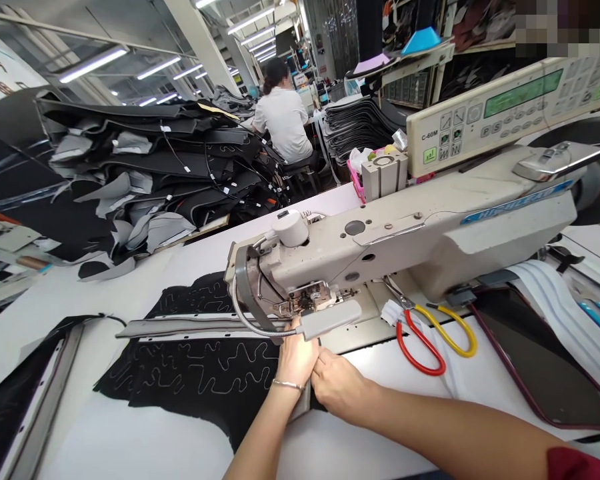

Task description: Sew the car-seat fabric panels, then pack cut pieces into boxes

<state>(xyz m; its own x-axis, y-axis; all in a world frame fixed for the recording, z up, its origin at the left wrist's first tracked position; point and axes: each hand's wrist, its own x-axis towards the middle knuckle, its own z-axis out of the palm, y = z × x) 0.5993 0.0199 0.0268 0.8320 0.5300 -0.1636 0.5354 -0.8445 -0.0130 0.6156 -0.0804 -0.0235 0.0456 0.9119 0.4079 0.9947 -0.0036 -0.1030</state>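
A black fabric piece (pixel 190 380) with pale wavy stitching lies under the head of a sewing machine (pixel 350 240). Along it runs a grey padded strip (pixel 180 327), edged in white, that leads toward the needle area. My left hand (pixel 297 353), with a bracelet on the wrist, is closed on the fabric just in front of the presser foot; a small lamp on a flexible neck (pixel 330 320) hides its fingertips. Right beside it, touching, my right hand (pixel 341 388) is closed with curled fingers on the near edge of the same fabric. The needle itself is hidden.
Scissors with red and yellow handles (pixel 430 340) lie right of the machine bed, beside a dark phone (pixel 545 360). Another strip-edged piece (pixel 45 400) rests at left. Dark panels (pixel 180 153) are piled behind the table. A person (pixel 284 120) sits farther back.
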